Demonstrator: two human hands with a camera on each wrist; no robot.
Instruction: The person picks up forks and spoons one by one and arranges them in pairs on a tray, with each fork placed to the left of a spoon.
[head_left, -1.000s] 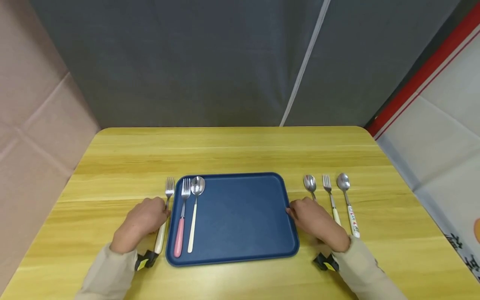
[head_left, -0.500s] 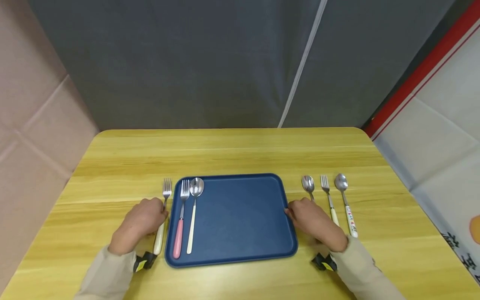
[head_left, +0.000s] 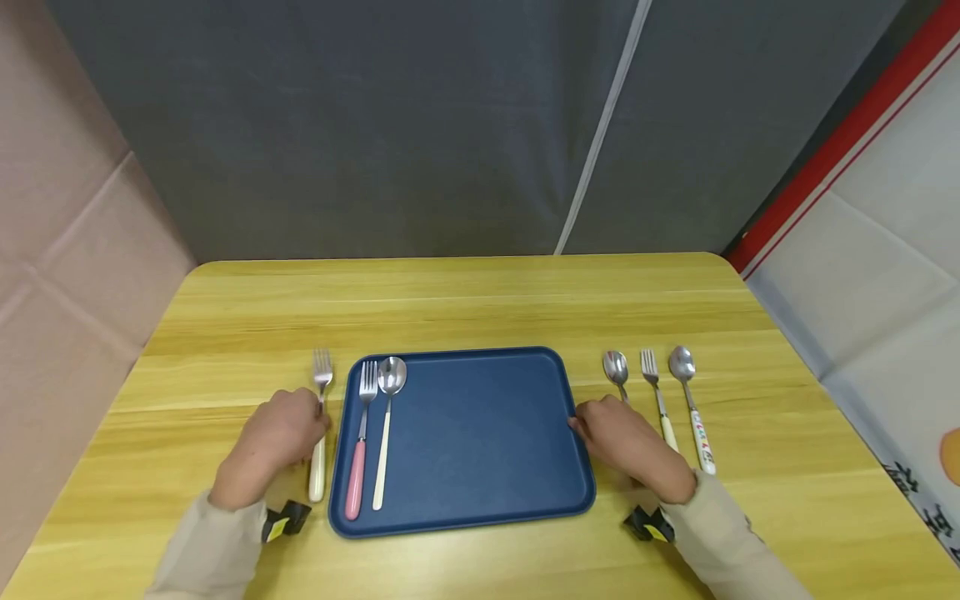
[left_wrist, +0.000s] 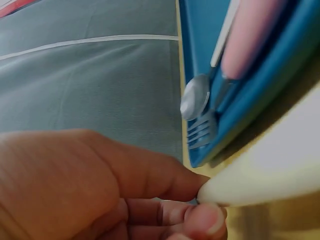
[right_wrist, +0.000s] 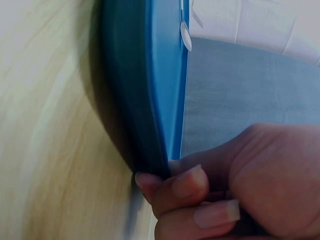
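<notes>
My left hand (head_left: 279, 435) pinches a cream-handled fork (head_left: 318, 462) just left of the blue tray (head_left: 480, 437), tines pointing away from me. In the left wrist view, thumb and fingers close on the fork near where its cream handle (left_wrist: 265, 165) begins. Inside the tray's left side lie a pink-handled fork (head_left: 357, 475) and a cream-handled spoon (head_left: 383, 454). On the tray's right edge is my right hand (head_left: 622, 437), gripping the rim (right_wrist: 150, 125) between thumb and fingers, as the right wrist view shows.
Right of the tray, a spoon (head_left: 616, 367) partly hidden by my right hand, a fork (head_left: 658, 400) with a pale handle and a spoon (head_left: 693, 417) with a patterned handle lie on the wooden table (head_left: 465, 300). A dark grey curtain (head_left: 360, 133) hangs behind.
The fork in my left hand has shifted left, away from the tray's edge, and points more straight ahead. My right hand stays on the tray's rim.
</notes>
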